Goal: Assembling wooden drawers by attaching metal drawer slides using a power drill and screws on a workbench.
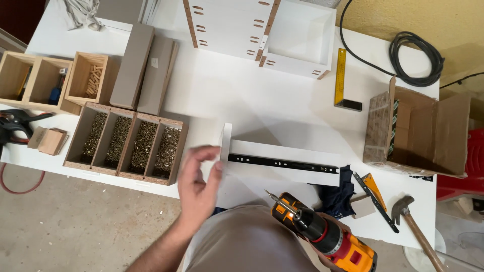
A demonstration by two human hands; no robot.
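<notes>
Two hands, left hand (197,182) raised (fingers spread), right grips drill (322,234).

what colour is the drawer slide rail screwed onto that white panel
Black. The slide rail runs along the white panel, clearest in the head view.

Orange-black drill (327,236); white panel (282,163), black rail (282,162).
</notes>
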